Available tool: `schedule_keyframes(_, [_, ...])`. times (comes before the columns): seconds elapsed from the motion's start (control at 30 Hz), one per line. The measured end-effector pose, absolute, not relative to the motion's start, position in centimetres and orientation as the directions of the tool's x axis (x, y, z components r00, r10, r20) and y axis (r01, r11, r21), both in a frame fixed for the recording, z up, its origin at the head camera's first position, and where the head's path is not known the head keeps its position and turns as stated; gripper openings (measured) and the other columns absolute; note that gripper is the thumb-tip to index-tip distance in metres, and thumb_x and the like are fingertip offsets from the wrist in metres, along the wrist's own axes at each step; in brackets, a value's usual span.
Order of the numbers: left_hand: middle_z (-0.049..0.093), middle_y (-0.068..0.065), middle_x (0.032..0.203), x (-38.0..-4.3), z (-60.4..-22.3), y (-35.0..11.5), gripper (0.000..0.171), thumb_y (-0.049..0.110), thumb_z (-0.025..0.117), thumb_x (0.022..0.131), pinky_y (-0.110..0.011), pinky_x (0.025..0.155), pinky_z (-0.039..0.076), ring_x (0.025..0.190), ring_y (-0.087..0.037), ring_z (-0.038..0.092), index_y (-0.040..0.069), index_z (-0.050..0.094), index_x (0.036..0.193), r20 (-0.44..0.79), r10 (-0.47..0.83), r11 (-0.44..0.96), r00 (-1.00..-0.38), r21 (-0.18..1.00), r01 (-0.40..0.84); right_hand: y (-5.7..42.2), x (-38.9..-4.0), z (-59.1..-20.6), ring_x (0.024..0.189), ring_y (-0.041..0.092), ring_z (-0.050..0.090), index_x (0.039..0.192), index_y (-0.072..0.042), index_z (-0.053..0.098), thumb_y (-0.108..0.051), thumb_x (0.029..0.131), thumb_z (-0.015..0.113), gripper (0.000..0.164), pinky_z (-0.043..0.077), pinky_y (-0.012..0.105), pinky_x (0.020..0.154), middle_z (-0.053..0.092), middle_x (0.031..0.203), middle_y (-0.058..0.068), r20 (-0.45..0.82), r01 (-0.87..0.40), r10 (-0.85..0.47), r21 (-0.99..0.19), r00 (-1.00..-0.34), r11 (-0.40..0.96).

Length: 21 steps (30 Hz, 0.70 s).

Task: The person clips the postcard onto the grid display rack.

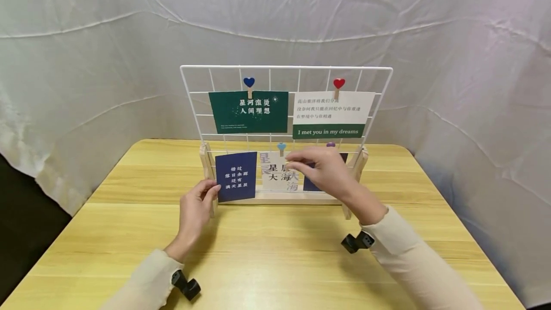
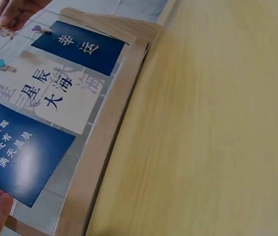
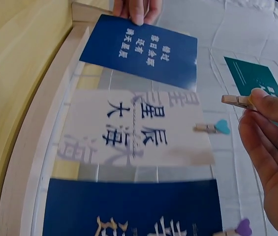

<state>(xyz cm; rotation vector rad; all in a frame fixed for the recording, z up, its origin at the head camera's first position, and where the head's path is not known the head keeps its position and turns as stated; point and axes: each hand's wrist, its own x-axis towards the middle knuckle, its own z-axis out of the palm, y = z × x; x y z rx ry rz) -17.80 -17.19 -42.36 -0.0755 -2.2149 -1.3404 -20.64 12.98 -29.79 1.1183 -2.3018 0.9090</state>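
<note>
My left hand [image 1: 193, 207] pinches a dark blue card [image 1: 236, 177] with white characters by its left edge. The card is against the lower left of a white wire grid [image 1: 286, 67]. Between the thumb and fingers of my right hand [image 1: 329, 171] is a small wooden clothespin [image 3: 237, 101], held in front of the grid's middle. Beside the blue card hangs a white card [image 3: 143, 129], under a clothespin with a light blue heart [image 1: 281, 147]. Farther right, partly behind my right hand, another dark blue card [image 2: 77, 47] hangs from a clothespin with a purple heart [image 3: 243, 227].
Higher on the grid hang a green card [image 1: 252, 123] with a dark blue heart clothespin [image 1: 249, 83] and a white-and-green card [image 1: 329, 111] with a red heart one [image 1: 339, 84]. A wooden stand [image 1: 280, 198] carries the grid on the wooden table [image 1: 267, 257]; white cloth [image 1: 275, 13] hangs behind.
</note>
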Motion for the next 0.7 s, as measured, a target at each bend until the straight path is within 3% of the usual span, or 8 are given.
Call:
schedule_keyframes(0.07, [0.073, -0.013, 0.090, -17.7, -42.6, -17.3, 0.010, 0.003, 0.069, 0.090, -0.020, 0.061, 0.054, 0.071, -0.022, 0.068, 0.000, 0.072, 0.100, 0.504, -0.221, 0.537, -0.835, 0.778, 0.327, 12.3, -20.8, -29.9, 0.083, 0.007, 0.067, 0.104, -0.008, 0.076, -0.016, 0.089, 0.073, 0.018, 0.056, 0.025, 0.072, 0.074, 0.100, 0.000, 0.614, -0.809, -0.533, -0.370, -0.582, 0.458])
schedule_keyframes(0.2, [0.073, -0.011, 0.090, -17.7, -42.8, -17.4, 0.010, 0.007, 0.072, 0.090, -0.030, 0.060, 0.056, 0.071, -0.021, 0.069, 0.002, 0.071, 0.099, 0.594, -0.192, 0.640, -0.781, 0.679, 0.359, 10.8, -21.0, -30.2, 0.085, 0.007, 0.068, 0.104, -0.008, 0.076, -0.018, 0.090, 0.072, 0.018, 0.056, 0.025, 0.074, 0.074, 0.100, 0.000, 0.618, -0.804, -0.523, -0.364, -0.587, 0.471])
schedule_keyframes(0.47, [0.074, -0.011, 0.086, -18.0, -42.9, -17.4, 0.012, 0.014, 0.075, 0.088, -0.043, 0.058, 0.056, 0.069, -0.025, 0.071, 0.004, 0.071, 0.094, 0.718, -0.131, 0.775, -0.684, 0.504, 0.381, 7.8, -21.2, -30.6, 0.088, 0.008, 0.068, 0.106, -0.010, 0.076, -0.021, 0.092, 0.070, 0.019, 0.055, 0.024, 0.077, 0.073, 0.101, -0.001, 0.595, -0.738, -0.455, -0.414, -0.663, 0.533])
schedule_keyframes(0.7, [0.073, -0.015, 0.088, -18.0, -43.2, -17.6, 0.011, 0.012, 0.075, 0.087, -0.047, 0.060, 0.057, 0.074, -0.030, 0.072, 0.004, 0.072, 0.094, 0.734, -0.126, 0.767, -0.667, 0.499, 0.404, 6.1, -21.5, -31.0, 0.084, 0.007, 0.066, 0.103, -0.011, 0.077, -0.020, 0.090, 0.072, 0.016, 0.053, 0.022, 0.071, 0.073, 0.098, -0.002, 0.659, -0.751, -0.409, -0.390, -0.632, 0.532])
